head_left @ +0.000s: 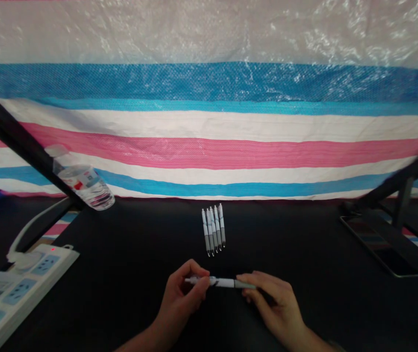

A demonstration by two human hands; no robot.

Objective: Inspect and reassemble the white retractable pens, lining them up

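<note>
A white pen with a grey grip (222, 282) lies level between my two hands, just above the black table (131, 274). My left hand (183, 293) pinches its left end with curled fingers. My right hand (273, 300) pinches the grey grip end on the right. Beyond my hands, several matching white pens (214, 229) lie side by side in a neat row, tips toward me.
A tilted clear water bottle (84, 183) stands at the back left beside a black bar. A white power strip (14, 286) with a cable lies at the left edge. A phone (380, 247) lies at the right. A striped tarp (209, 146) hangs behind.
</note>
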